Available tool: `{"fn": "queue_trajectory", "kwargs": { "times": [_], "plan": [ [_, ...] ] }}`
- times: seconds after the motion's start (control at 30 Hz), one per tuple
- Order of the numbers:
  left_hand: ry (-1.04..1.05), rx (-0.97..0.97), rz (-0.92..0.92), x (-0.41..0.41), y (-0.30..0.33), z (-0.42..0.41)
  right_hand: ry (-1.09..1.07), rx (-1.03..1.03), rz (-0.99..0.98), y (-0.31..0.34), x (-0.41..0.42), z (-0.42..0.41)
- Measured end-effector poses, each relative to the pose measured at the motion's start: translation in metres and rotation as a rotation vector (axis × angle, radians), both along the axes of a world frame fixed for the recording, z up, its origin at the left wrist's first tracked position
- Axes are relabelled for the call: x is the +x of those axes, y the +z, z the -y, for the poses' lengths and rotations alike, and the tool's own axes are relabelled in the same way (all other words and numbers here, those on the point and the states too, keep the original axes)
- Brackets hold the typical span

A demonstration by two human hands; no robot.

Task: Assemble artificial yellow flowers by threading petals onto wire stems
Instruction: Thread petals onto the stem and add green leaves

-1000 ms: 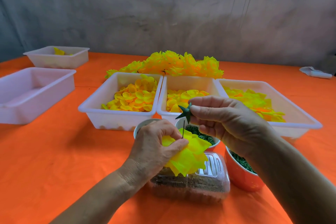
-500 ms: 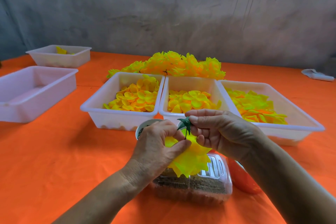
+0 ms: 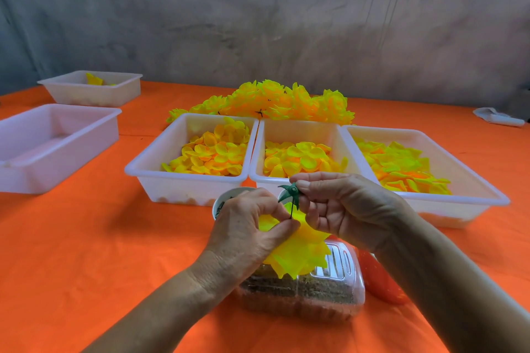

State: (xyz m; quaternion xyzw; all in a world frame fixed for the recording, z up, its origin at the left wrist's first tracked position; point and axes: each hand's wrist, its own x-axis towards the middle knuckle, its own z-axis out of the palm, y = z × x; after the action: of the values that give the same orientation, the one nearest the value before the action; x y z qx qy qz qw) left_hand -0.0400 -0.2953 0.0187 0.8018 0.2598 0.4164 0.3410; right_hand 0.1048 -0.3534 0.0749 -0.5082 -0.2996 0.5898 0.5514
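Low over the orange tabletop, just in front of the trays, the left hand grips a bundle of stacked yellow petals, its thumb and forefinger pinched at the base of a thin wire stem that stands up out of the petals; holding there likely keeps the stack from sliding and the wire steady. The right hand pinches a green star-shaped leaf cap between thumb and forefinger at the top of the wire, its other fingers loosely curled below, probably to push the cap down against the petals. Three white trays of loose petals sit side by side just behind the hands, within easy reach for the next layers, and a heap of finished flowers lies behind them. A clear plastic box lies under the hands, with a red cup beside it; the box's contents are too blurred to name. Two more white trays stand well apart at the left.
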Motion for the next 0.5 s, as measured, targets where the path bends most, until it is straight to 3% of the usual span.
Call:
{"fn": "queue_trajectory", "kwargs": {
  "times": [0.27,0.5],
  "plan": [
    [0.004,0.003,-0.005,0.0006,-0.0006,0.0000,0.000,-0.055,0.066,-0.0015,-0.0017,-0.0020],
    [-0.016,-0.047,-0.005,-0.0019,-0.0011,-0.0007,-0.028,-0.044,0.294,0.0000,-0.0012,0.0020]
  ]
}}
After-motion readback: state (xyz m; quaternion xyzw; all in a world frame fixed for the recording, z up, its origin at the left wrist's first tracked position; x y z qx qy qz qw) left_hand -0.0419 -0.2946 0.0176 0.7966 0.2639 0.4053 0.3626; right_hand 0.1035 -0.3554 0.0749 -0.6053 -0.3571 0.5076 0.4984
